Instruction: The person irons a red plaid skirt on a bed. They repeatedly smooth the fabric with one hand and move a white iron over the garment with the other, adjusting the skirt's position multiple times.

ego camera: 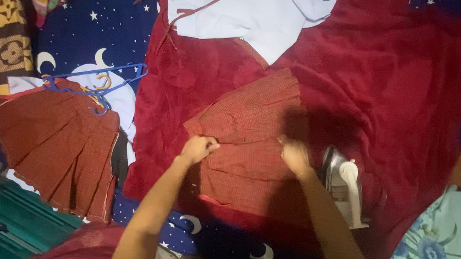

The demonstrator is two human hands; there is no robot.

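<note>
We are pinching the red checked pleated skirt at its waistband, left hand closed on the left edge, right hand pressing the right. It is lying on the red blanket, soft and light. The iron is standing just beside our right wrist; open blanket is lying beyond.

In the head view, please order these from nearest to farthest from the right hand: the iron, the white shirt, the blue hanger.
From the right hand:
1. Iron, just beside it, on the right.
2. White shirt, up at the top of the red blanket.
3. Blue hanger, far left, on the other skirt.
</note>
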